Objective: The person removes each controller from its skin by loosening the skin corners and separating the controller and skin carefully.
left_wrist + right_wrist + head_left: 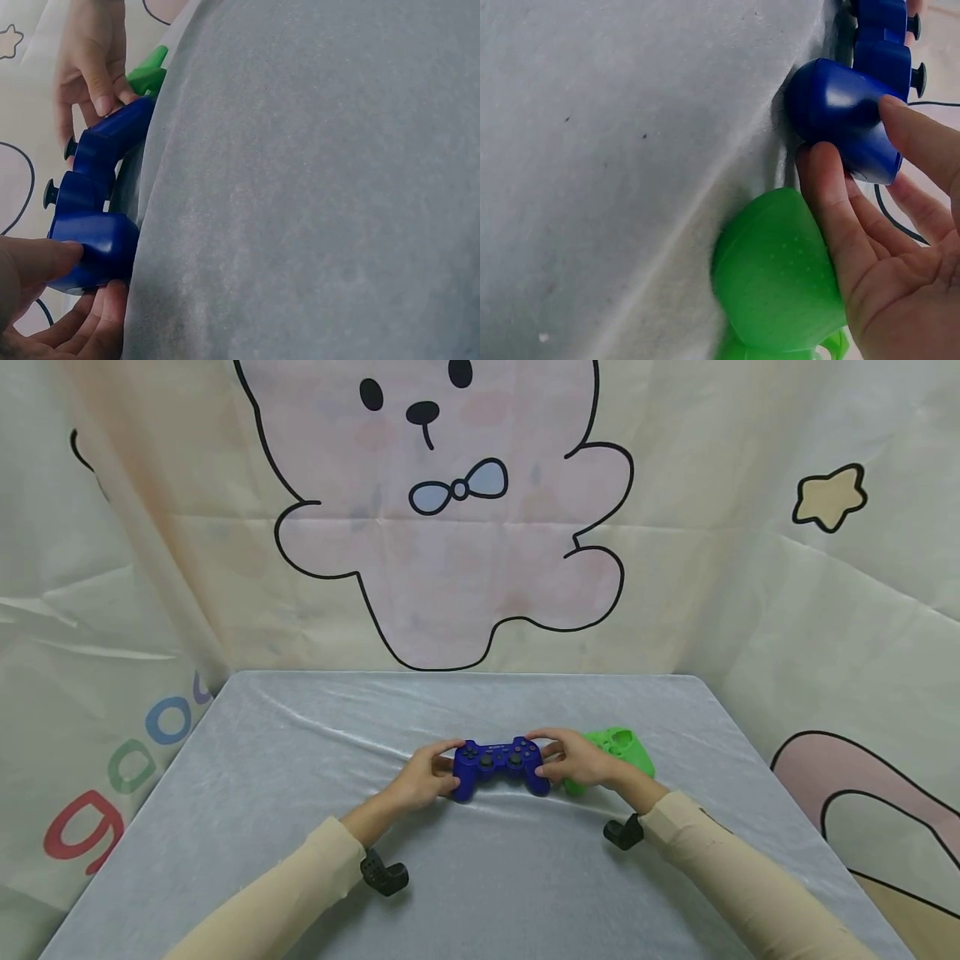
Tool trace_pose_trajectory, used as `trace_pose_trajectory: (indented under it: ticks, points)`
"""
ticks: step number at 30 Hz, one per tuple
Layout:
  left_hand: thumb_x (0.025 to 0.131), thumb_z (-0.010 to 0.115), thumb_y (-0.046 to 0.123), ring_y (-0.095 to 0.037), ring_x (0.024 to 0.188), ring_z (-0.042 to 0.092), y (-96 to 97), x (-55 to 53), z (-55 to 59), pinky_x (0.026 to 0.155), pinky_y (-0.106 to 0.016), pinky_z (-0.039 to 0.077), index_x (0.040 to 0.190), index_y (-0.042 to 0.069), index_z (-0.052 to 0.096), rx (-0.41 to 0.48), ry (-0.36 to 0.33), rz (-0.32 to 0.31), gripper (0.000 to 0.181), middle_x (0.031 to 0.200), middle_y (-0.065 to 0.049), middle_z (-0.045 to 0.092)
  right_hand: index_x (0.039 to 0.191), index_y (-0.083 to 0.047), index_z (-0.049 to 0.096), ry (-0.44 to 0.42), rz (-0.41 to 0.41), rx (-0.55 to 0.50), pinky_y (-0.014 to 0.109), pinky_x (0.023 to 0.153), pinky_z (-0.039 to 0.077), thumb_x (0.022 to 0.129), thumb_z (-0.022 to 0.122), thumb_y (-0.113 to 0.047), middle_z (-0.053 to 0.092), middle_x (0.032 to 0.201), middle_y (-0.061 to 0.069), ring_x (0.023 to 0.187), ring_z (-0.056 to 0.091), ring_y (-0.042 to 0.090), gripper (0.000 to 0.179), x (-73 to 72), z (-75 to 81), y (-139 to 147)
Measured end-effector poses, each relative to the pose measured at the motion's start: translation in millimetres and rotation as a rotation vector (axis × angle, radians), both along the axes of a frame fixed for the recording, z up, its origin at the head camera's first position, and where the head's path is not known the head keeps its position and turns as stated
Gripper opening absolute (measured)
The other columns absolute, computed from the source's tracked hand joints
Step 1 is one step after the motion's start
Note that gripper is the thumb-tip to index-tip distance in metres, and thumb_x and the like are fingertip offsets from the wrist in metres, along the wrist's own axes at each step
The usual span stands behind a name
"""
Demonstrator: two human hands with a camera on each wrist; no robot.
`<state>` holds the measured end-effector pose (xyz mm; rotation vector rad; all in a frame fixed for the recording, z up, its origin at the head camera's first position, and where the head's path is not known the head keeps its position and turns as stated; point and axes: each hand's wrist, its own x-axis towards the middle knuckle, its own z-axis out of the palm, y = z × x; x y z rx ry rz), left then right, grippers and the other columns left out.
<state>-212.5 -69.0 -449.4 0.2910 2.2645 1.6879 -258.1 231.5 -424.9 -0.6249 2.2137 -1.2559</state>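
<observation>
A blue game controller (498,758) with two dark thumbsticks lies face up near the table's middle, its grips toward the person. The left hand (420,777) grips its left end; in the left wrist view the thumb presses the side of the blue handle (101,244) and the other fingers curl beneath. At the opposite end the right hand (573,757) holds the right handle (840,112) between thumb and fingers. Just behind the right hand sits a bright green controller-shaped cover (622,743) with openings, partly hidden by that hand. Its rounded dotted end (780,277) is beside the right fingers.
A grey-blue cloth (300,735) covers the table, with creases running across it. Black wrist cameras (385,872) hang below both sleeves. Behind stands a curtain (675,593) printed with a pink bear, and printed side curtains flank the table.
</observation>
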Motion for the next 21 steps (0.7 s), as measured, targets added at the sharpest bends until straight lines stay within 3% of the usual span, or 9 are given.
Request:
trace_pose_trajectory:
  ticks: [9,14,21]
  points:
    - [0.094,0.06,-0.004,-0.029,0.102,0.069,-3.2,0.8,0.6,0.076,-0.035,0.063,0.149,0.002,0.046,-0.025,0.009,0.013,0.058,0.125,-0.034,0.063,0.147,0.007,0.042,0.034,-0.024,0.029,0.046,0.082,0.062,0.097,0.066,-0.005,0.056,0.132,0.038,0.101,0.072,0.031,0.057,0.2,3.8,-1.6]
    - [0.096,0.056,0.001,-0.028,0.104,0.069,-7.2,-0.7,1.9,0.075,-0.034,0.062,0.15,0.002,0.046,-0.024,-0.001,0.042,0.055,0.128,-0.031,0.062,0.145,0.01,0.044,0.044,-0.081,0.013,0.049,0.085,0.061,0.099,0.062,-0.008,0.058,0.129,0.035,0.097,0.071,0.027,0.052,-0.9,9.3,-1.7]
    - [0.099,0.057,0.004,-0.029,0.102,0.069,-15.6,-2.9,7.5,0.074,-0.033,0.059,0.147,0.002,0.05,-0.054,0.013,0.072,0.048,0.128,-0.027,0.065,0.142,0.009,0.047,0.116,-0.158,-0.037,0.049,0.084,0.061,0.104,0.055,-0.011,0.06,0.128,0.038,0.099,0.07,0.043,0.044,-2.9,16.6,-2.1]
